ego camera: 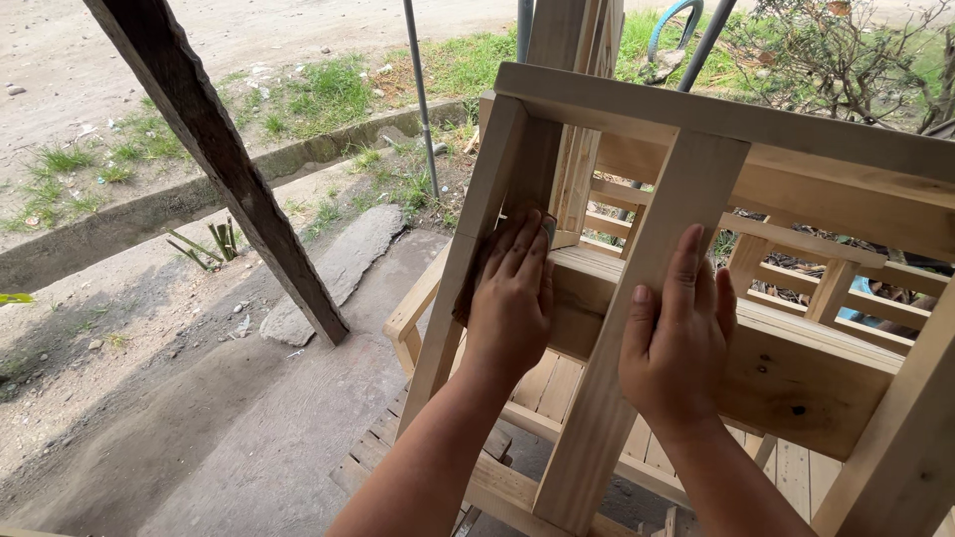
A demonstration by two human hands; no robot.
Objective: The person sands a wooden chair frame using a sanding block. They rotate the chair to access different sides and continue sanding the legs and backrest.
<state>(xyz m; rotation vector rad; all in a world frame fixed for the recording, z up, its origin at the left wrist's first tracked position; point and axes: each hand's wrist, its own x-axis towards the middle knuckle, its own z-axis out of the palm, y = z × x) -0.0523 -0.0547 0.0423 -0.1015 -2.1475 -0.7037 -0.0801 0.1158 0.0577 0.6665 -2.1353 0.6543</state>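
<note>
Dark leaning post at 10 o'clock, metal rod at 12, both well apart from the pale wooden frame (tilted, centre-right). Left hand pressed flat over a small pad on the frame's left upright; right hand clamped on the middle slat. Open concrete floor at 7 o'clock.

This is looking like an open-air carpentry spot at the edge of a yard, not an indoor shop. Pale, unfinished wooden furniture frames are standing and leaning against one another, with more slatted pieces lying behind them. A rough dark timber post is slanting down to a bare concrete floor. Just beyond a low concrete curb, grass is growing beside a dirt road, and thin metal poles are rising near the shrubs.
</note>
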